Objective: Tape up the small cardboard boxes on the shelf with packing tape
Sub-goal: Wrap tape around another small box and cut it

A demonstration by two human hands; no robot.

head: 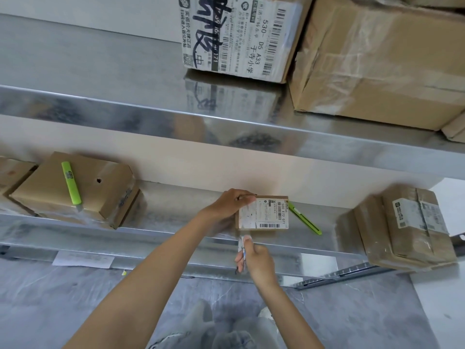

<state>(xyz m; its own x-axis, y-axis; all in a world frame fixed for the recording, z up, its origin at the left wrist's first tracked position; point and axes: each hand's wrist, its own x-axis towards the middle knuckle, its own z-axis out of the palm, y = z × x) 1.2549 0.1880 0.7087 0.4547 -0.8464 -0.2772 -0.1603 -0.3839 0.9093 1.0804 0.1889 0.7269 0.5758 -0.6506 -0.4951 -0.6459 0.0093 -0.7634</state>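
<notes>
Floor [75,298]: grey, below both hands; blurred legs [226,333] are cut off by the bottom edge.
Right hand [255,259]: nearest, in front of the shelf lip, fingers curled round a small whitish item [242,250]. The item is too blurred and too covered to name.
Box [263,214]: lies flat on the shelf [176,205], just beyond the right hand. It is small and made of brown card. A scuffed white label with a barcode and "500 E72 071" covers nearly all of its top. Its seams are hidden, so taped or not cannot be told.
Left hand [232,201]: fingers curled over the box's far left corner, gripping it; the fingertips hide that corner.
Cutter [305,219]: green, on the shelf right of the box, one end touching or tucked behind it.
Left box [75,187]: well left of the hands, with a second cutter [71,182] lying on top; its neighbour is cut off by the frame.
Right boxes [407,222]: well right of the hands, wrapped in glossy tape, labels unreadable.
Top shelf [125,109]: beyond and above the hands, carrying a labelled carton [241,34] and a big carton [377,59], both cropped at the top.
</notes>
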